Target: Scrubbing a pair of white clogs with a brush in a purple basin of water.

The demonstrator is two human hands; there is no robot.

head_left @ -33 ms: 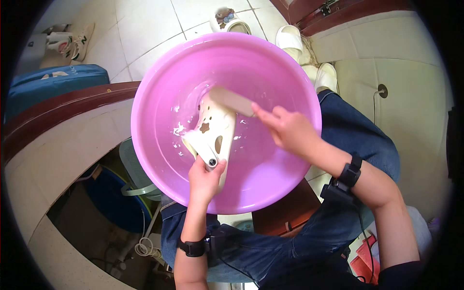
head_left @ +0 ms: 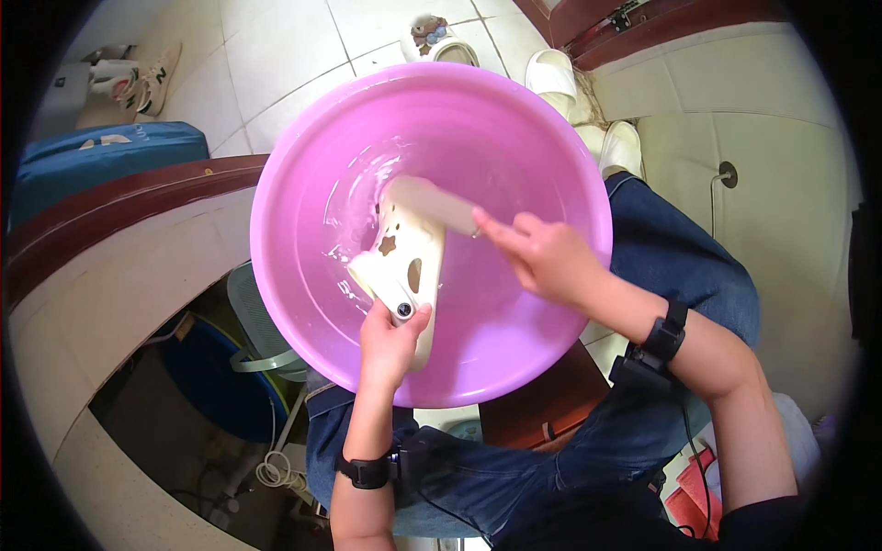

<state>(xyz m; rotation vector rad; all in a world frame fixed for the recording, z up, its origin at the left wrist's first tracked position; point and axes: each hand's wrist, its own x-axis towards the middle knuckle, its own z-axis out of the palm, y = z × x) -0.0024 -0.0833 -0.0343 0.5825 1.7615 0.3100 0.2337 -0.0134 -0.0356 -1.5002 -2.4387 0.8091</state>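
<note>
A white clog (head_left: 424, 253) with cut-out holes lies tilted in the shallow water of a large pink basin (head_left: 524, 340). My left hand (head_left: 387, 342) grips its heel strap and back end near the basin's front rim. In my right hand (head_left: 553, 259) is a pale, flat-backed brush (head_left: 430, 203), blurred by motion, with the forefinger stretched along it. The brush lies across the clog's toe; its underside and any bristles are hidden. Ripples and bright glints show in the water left of the clog.
Beyond the basin stands another clog (head_left: 443, 46) with charms on it. My feet wear white slippers (head_left: 549, 73) at the far right. At the left are a blue case (head_left: 115, 156), sneakers (head_left: 158, 81) and a green-grey stool (head_left: 262, 312). Pink-red things (head_left: 694, 496) lie at the lower right.
The brush and my right hand have shifted slightly nearer to me and to the left over the toe. Ripples have spread. My left hand keeps its grip.
</note>
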